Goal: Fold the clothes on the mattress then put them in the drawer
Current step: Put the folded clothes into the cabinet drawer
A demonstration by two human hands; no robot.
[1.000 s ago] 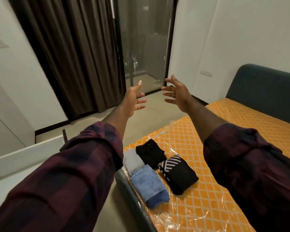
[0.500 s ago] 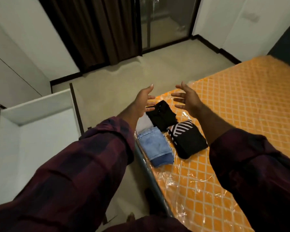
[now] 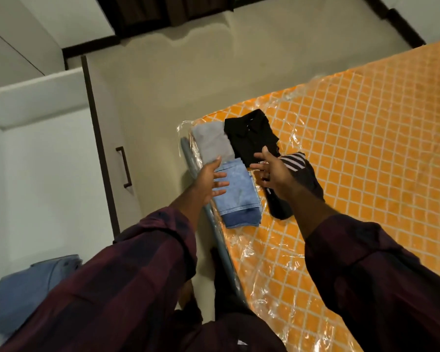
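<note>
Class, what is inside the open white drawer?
One folded blue garment lies in the near corner of the drawer. The left sleeve covers its right edge, so anything under there is hidden.

1. One orange quilted mattress (image 3: 366, 148).
2. Four folded garments on the mattress corner: grey cloth (image 3: 211, 143), black shirt (image 3: 249, 138), pale blue denim (image 3: 239, 196), black white-striped piece (image 3: 310, 179).
3. One white drawer (image 3: 48, 161) left of the mattress.
4. One folded blue garment (image 3: 31, 295) inside it.

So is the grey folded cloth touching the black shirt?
Touching. The head view shows the grey folded cloth edge to edge with the black shirt, no gap between.
</note>
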